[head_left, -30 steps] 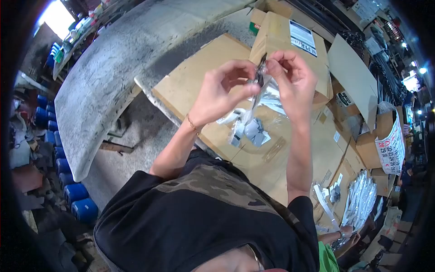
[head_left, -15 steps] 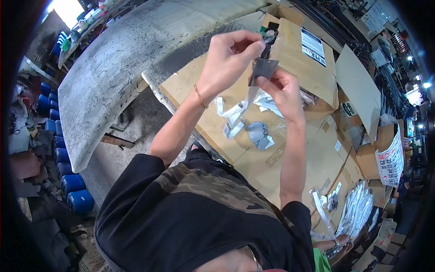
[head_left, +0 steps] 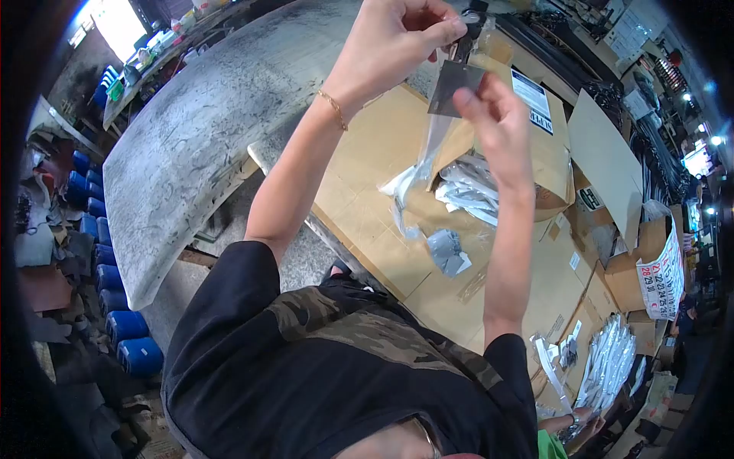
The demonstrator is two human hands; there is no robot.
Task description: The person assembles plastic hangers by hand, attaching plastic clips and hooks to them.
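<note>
Raised at the top of the view, my left hand (head_left: 390,42) pinches the upper end of a black strap (head_left: 461,52), with a dark, rounded piece at its top. A dark grey rectangular card (head_left: 451,86) hangs on the strap just below my fingers. Beneath the card, a long clear plastic sleeve (head_left: 434,141) trails down to the cardboard. My right hand (head_left: 498,126) is beside the card's right edge, thumb overlapping it in this view and fingers apart, slightly blurred.
A crumpled grey wrapper (head_left: 445,251) lies on the cardboard-covered table (head_left: 367,222). An opened carton (head_left: 501,138) spills plastic-wrapped pieces (head_left: 468,187). At lower right, another person's hand (head_left: 585,421) is by a pile of silvery sleeves (head_left: 608,363). A large grey-stained table (head_left: 199,138) stands left.
Both hands have moved up, carrying the strap and card higher. My right thumb and fingers have parted from their grip on the card, shifting right. The trailing sleeve has straightened and shifted.
</note>
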